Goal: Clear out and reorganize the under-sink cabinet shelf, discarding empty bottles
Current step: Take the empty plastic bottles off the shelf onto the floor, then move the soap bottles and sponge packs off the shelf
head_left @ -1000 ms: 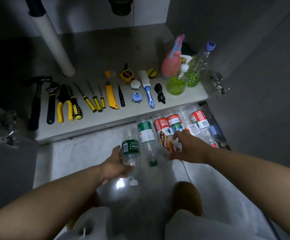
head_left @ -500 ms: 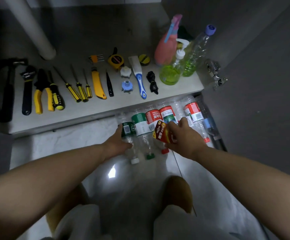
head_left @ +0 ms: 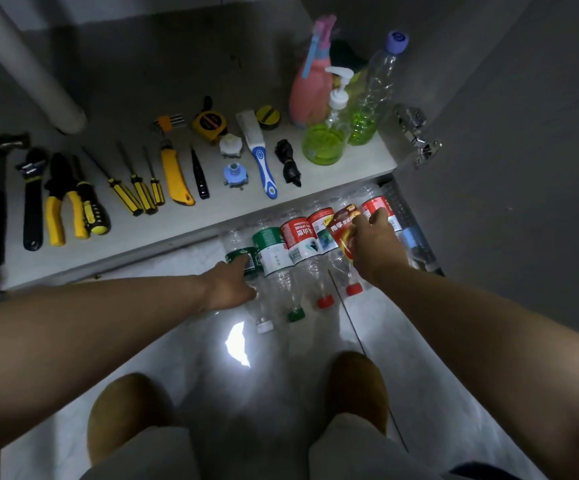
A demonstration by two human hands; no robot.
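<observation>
A: Status of the clear-out?
B: Obs: the shelf (head_left: 350,171) looks sorted. Hand tools (head_left: 135,192) lie in a line from left to middle. The pink sprayer (head_left: 307,95), pump bottle (head_left: 324,143) and purple-capped bottle (head_left: 374,95) stand together at the right end. Clearing and rearranging read as done.
A: Remaining?
B: The discard step, by my judgement. A row of bottles (head_left: 298,244) lies on the floor (head_left: 177,341) just near of the shelf edge, side by side, caps pointing near. None is binned (no bin or bag in view).
A: Hands?
B: The left hand (head_left: 229,287) is curled over the dark-green-label bottle (head_left: 246,261) at the left end of the row. The right hand (head_left: 372,244) grips the crumpled-red-label bottle (head_left: 345,223) toward the right end, fingers bent over its body.
A: Bottle condition?
B: Clear plastic, capped (white, green and red caps visible), with no liquid seen inside, so they look empty and light. Labels are green at left and red toward the right. One blue label at the right end is partly hidden by the right hand. They seem likely to roll if nudged
</observation>
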